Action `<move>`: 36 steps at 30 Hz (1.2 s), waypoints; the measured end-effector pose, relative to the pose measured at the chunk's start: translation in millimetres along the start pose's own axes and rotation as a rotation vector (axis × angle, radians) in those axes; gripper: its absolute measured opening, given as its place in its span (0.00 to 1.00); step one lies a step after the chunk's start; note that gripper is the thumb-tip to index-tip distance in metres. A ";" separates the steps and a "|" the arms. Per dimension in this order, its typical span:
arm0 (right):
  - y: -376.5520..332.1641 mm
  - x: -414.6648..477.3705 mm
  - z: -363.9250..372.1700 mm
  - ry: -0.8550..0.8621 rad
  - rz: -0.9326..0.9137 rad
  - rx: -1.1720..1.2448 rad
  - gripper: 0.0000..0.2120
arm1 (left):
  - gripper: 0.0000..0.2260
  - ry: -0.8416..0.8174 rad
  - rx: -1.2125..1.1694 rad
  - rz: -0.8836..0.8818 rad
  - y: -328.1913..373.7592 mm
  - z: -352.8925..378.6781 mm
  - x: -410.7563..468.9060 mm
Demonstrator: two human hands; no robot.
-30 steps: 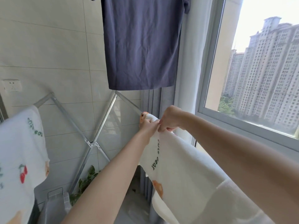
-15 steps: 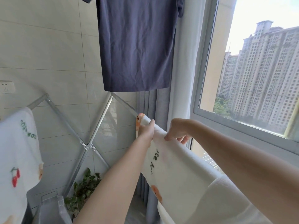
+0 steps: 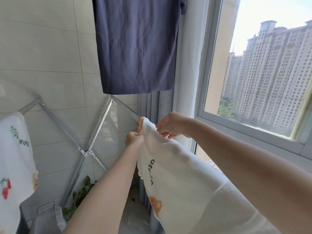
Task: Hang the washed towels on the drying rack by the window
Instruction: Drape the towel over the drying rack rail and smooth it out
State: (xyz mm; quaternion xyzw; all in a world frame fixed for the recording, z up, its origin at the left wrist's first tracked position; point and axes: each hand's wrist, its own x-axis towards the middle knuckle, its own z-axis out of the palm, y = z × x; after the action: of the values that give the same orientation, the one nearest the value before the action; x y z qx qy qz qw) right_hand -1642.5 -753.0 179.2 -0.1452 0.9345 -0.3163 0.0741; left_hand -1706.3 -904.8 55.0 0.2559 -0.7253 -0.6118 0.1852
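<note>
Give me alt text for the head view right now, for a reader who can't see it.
The left hand and right hand pinch the far end of a white towel draped over the drying rack beside the window. A navy T-shirt hangs above; a second towel hangs at far left.

White printed towel (image 3: 177,168) drapes over silver rack (image 3: 101,119); second towel (image 3: 15,149) hangs left.

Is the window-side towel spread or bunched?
Spread: the towel hangs flat, print showing; left hand and right hand pinch its far end.
</note>
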 end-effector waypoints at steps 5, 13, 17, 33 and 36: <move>17.3 -2.5 -7.2 -0.081 0.196 -0.215 0.18 | 0.11 -0.057 -0.012 0.090 17.6 3.2 -22.8; 31.3 -9.7 1.6 -0.117 0.242 -0.402 0.16 | 0.29 -0.284 0.191 0.174 36.5 30.0 -66.4; 25.1 -12.8 -0.2 -0.016 0.185 -0.671 0.15 | 0.37 -0.361 0.252 0.163 35.3 31.6 -62.6; 30.2 -41.0 -11.3 -0.371 0.194 -0.419 0.26 | 0.41 -0.202 0.440 0.220 41.1 46.0 -56.3; 25.8 -37.9 -6.7 -0.319 0.110 -0.522 0.25 | 0.44 -0.332 0.471 0.215 40.1 45.6 -49.2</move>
State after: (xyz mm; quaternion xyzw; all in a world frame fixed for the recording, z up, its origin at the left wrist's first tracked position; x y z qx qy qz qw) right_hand -1613.9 -717.6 170.4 -0.1565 0.9673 -0.0346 0.1968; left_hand -1699.3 -834.4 88.3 0.1099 -0.8903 -0.4374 0.0634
